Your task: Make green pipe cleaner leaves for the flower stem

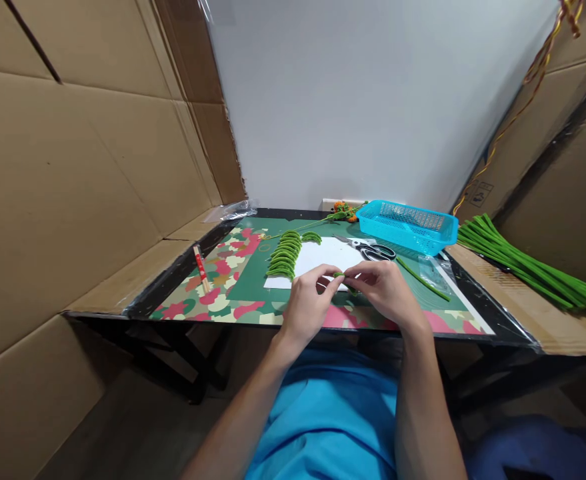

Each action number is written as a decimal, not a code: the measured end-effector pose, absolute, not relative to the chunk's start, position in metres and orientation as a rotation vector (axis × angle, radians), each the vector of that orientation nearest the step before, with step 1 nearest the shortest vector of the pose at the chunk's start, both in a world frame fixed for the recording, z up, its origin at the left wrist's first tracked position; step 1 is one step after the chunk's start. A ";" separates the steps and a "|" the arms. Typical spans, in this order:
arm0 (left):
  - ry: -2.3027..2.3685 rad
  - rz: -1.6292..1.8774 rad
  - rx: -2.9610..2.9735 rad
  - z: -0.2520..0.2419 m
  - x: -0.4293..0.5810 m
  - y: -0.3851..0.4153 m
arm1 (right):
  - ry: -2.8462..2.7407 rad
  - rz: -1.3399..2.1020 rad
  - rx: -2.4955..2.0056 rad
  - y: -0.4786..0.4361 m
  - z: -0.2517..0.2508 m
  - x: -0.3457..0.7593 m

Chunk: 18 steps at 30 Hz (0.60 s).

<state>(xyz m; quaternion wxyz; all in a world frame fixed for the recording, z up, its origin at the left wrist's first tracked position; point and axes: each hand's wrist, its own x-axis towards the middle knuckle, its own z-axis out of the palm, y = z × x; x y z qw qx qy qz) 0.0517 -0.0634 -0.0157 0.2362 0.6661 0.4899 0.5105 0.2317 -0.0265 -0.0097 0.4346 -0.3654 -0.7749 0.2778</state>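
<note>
My left hand (pixel 311 297) and my right hand (pixel 385 290) meet above the front edge of a white sheet (pixel 317 252). Both pinch a short green fuzzy stem piece (pixel 339 275) between thumb and fingers; part of it is hidden by the fingers. Left of them, a column of several curved green pieces (pixel 285 255) lies over the sheet's left edge, with a few more (pixel 311 237) at its top. Scissors with black handles (pixel 379 252) rest behind my right hand. One long green stem (pixel 423 279) lies to its right.
A blue basket (pixel 407 227) stands at the back right, beside orange and green flowers (pixel 347 211). Many green stems (pixel 527 263) lie on cardboard at the right. A red and white stick (pixel 201 269) is on the patterned mat's left side. Cardboard walls flank the table.
</note>
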 end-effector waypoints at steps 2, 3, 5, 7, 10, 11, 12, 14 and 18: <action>1.358 1.409 1.853 -0.016 0.051 -0.063 | -1.925 0.713 -0.920 -0.027 -0.009 0.231; 1.372 1.430 1.859 -0.016 0.051 -0.063 | -1.927 0.718 -0.933 -0.027 -0.008 0.231; 1.404 1.504 1.860 -0.016 0.051 -0.063 | -1.936 0.721 -0.963 -0.028 -0.007 0.230; 1.430 1.590 1.866 -0.015 0.053 -0.064 | -1.933 0.755 -0.969 -0.029 -0.006 0.230; 1.439 1.659 1.889 -0.014 0.056 -0.065 | -1.835 0.864 -0.929 -0.029 -0.007 0.228; 1.444 1.674 1.893 -0.014 0.057 -0.065 | -1.781 0.901 -0.916 -0.028 -0.007 0.228; 1.455 1.689 1.892 -0.014 0.058 -0.065 | -1.725 0.936 -0.904 -0.028 -0.008 0.227; 1.484 1.718 1.871 -0.016 0.059 -0.065 | -1.631 0.988 -0.882 -0.027 -0.009 0.226; 1.510 1.713 1.805 -0.018 0.058 -0.065 | -1.519 1.014 -0.819 -0.027 -0.012 0.226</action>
